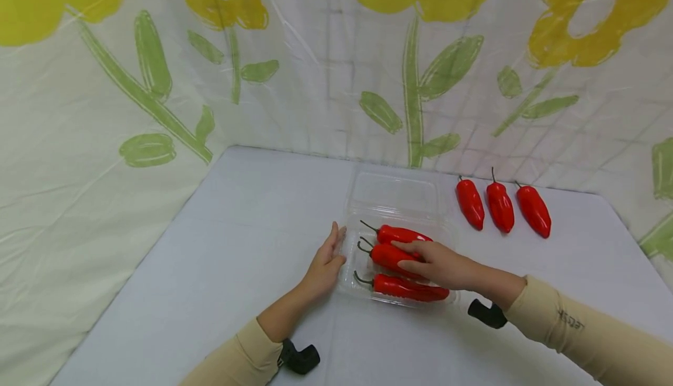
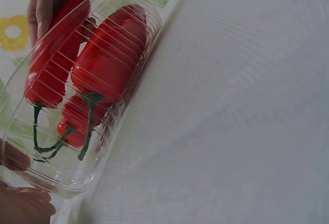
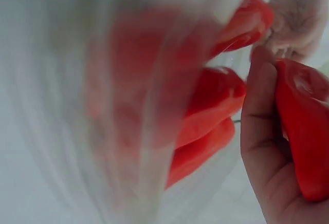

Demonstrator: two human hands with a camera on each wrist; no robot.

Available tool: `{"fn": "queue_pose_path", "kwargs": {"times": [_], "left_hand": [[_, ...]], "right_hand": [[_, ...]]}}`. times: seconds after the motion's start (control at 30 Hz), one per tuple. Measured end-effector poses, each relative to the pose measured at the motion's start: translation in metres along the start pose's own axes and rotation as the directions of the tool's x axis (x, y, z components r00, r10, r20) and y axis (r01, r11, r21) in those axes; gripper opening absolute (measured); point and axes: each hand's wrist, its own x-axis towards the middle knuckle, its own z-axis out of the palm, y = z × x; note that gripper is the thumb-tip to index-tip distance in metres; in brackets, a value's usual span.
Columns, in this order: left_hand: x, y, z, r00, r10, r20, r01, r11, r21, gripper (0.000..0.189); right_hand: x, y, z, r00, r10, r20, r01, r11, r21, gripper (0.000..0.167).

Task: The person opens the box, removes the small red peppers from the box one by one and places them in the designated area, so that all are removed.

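Observation:
A clear plastic clamshell box [image 1: 361,264] lies on the table with its lid folded back. At its left side my left hand [image 1: 323,266] holds the wall between thumb and fingers. My right hand [image 1: 444,264] reaches in from the right and grips a red pepper [image 1: 386,256] with a thin green stem. One red pepper [image 1: 395,233] lies behind the held one, another [image 1: 405,288] along the front wall. Two stems show beside the held pepper, so part of a further pepper seems hidden. In the right wrist view the box wall [image 3: 146,126] blurs the peppers behind it.
Three red peppers [image 1: 500,207] lie in a row at the table's back right, apart from the box. The open lid [image 1: 391,190] extends toward the back edge. A flower-printed curtain [image 1: 315,82] hangs behind the white table [image 1: 221,246].

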Motion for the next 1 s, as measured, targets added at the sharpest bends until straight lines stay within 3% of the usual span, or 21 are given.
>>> {"fn": "queue_pose_path", "kwargs": {"times": [0.3, 0.47, 0.8, 1.0], "left_hand": [[0.0, 0.002, 0.0, 1.0, 0.006, 0.005, -0.005, 1.0, -0.02, 0.07], [-0.001, 0.004, 0.0, 1.0, -0.01, 0.001, 0.01, 1.0, -0.008, 0.069], [-0.001, 0.003, 0.001, 1.0, -0.014, 0.001, 0.014, 1.0, -0.004, 0.07], [0.0, 0.001, 0.001, 1.0, -0.005, 0.004, 0.005, 1.0, -0.027, 0.071]], "right_hand": [[-0.013, 0.0, 0.0, 1.0, 0.02, -0.014, -0.018, 0.995, 0.096, 0.062], [-0.018, 0.0, 0.001, 0.998, 0.029, -0.061, -0.021, 0.992, 0.123, 0.06], [-0.028, 0.008, -0.001, 0.995, -0.001, -0.105, 0.018, 0.987, 0.159, 0.057], [-0.032, 0.013, -0.002, 0.99, 0.04, -0.132, -0.014, 0.981, 0.192, 0.059]]}}
